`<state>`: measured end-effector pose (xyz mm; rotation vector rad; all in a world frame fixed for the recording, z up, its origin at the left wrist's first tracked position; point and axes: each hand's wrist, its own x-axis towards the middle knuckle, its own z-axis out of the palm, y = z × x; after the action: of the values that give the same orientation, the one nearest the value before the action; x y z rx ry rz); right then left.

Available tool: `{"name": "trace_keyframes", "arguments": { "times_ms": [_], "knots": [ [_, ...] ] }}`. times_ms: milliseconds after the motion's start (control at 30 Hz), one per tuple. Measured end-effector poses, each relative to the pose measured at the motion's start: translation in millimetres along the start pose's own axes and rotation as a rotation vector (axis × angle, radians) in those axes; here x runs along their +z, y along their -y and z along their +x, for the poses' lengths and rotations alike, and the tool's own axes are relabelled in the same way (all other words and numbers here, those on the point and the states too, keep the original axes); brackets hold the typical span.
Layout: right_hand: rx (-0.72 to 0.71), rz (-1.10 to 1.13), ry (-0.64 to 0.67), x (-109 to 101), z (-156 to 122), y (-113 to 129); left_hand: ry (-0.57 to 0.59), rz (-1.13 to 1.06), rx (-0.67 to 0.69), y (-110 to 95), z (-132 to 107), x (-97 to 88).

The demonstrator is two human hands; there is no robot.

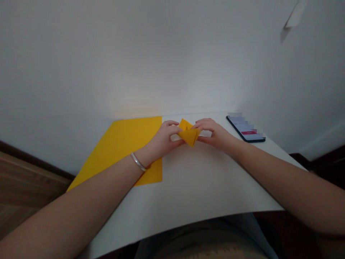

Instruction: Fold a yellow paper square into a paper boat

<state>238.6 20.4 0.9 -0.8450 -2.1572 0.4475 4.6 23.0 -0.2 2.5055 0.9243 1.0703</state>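
Note:
A small folded yellow paper, with pointed corners and an opening at its top, is held between my two hands above the white table. My left hand pinches its left side, thumb below and fingers above. On the opposite side, my right hand grips the right edge between thumb and fingers. Some fingertips are hidden behind the folds. Under my left wrist, which wears a silver bangle, lies a large flat yellow sheet.
A phone with a lit screen lies at the table's back right. The white table meets a pale wall at the back. Wooden furniture stands at the left. A white paper piece hangs on the wall.

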Motion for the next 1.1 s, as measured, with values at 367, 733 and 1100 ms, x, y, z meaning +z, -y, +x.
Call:
{"name": "trace_keyframes", "arguments": {
  "times_ms": [367,733,1100],
  "knots": [
    [0.403,0.918,0.015,6,4,47,0.08,-1.169,-0.382,-43,6,1.0],
    [0.498,1.097,0.014,9,2,50,0.155,-1.252,-0.402,-31,2,0.2],
    [0.465,1.105,-0.043,10,5,55,0.109,-1.185,-0.379,-36,4,2.9]
  ]
}}
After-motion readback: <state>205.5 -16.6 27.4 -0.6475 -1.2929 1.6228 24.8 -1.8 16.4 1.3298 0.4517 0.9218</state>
